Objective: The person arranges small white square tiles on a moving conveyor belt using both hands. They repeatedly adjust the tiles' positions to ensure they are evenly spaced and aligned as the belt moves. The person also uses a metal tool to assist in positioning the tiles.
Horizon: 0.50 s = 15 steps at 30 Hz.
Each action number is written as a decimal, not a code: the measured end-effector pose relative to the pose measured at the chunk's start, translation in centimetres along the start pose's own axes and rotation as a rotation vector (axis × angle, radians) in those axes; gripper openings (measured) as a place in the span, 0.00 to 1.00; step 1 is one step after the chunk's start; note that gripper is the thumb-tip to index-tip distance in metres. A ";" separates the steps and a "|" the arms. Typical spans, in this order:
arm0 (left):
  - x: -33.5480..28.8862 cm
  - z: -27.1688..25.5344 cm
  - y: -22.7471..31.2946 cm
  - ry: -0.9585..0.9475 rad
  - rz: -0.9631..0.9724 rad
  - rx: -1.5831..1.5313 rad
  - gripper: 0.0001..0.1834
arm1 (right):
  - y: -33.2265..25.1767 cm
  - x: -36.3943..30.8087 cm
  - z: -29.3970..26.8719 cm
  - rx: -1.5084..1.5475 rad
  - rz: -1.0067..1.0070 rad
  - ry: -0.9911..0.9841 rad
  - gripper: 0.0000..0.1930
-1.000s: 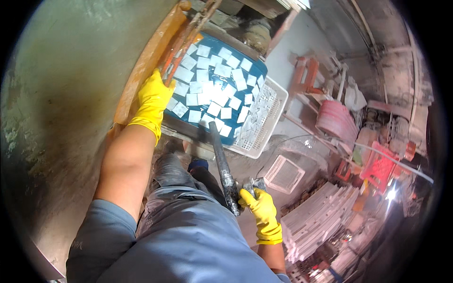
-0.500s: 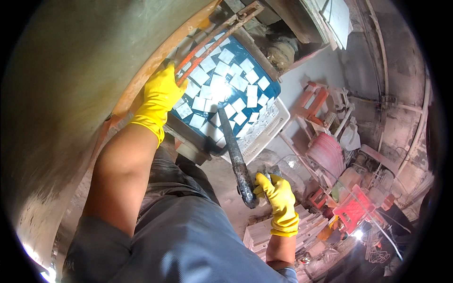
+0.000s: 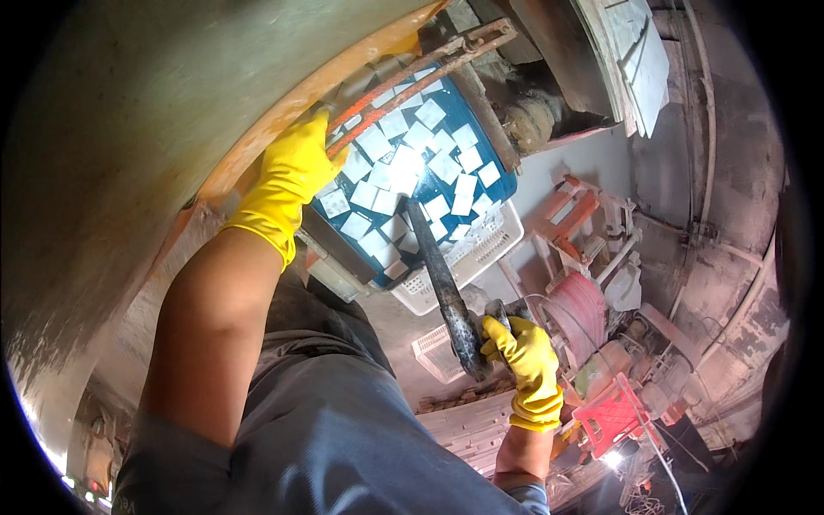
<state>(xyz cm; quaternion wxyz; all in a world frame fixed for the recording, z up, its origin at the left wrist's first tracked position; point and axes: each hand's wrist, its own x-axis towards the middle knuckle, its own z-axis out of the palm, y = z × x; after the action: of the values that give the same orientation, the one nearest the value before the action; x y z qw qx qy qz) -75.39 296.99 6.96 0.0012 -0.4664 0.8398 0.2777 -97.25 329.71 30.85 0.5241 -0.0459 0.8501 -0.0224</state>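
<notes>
My left hand, in a yellow rubber glove, is closed around the near end of a rusty orange metal frame with two long bars. Past it slopes a blue surface scattered with many small white square pieces. At lower right my right hand, gloved the same way, is closed on a dark grey piece whose kind I cannot make out. Right beside that hand, a worn black metal bar slants up toward the blue surface. Whether the dark piece joins the bar is hidden.
A large curved greenish wall with an orange rim fills the left side. Below the blue surface stands a white plastic basket. On the right are a pink ribbed tub, a red crate and clutter; white boards lean above.
The view has shifted, so most of the scene sits farther right and lower. More of a white basket on the floor shows beside the black bar. Both hands keep their holds.
</notes>
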 end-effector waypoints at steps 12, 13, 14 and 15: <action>0.2 -0.3 0.0 -0.038 -0.052 -0.037 0.39 | -1.6 -0.1 -1.6 -0.106 -0.008 0.036 0.28; 0.2 -0.2 0.0 -0.012 -0.038 -0.028 0.39 | -2.1 -0.4 -1.6 -0.114 -0.005 0.040 0.28; 0.1 0.0 -0.1 0.013 -0.023 -0.017 0.39 | -2.6 -0.6 -1.7 -0.122 -0.001 0.043 0.28; 0.1 0.1 -0.2 0.038 -0.008 -0.007 0.39 | -2.8 -0.7 -1.8 -0.132 -0.001 0.038 0.28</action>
<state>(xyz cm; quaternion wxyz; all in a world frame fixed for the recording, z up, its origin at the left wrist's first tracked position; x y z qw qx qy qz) -75.33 296.90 6.80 -0.0153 -0.4752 0.8368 0.2717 -98.37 326.95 32.48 0.5036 -0.0804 0.8596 0.0328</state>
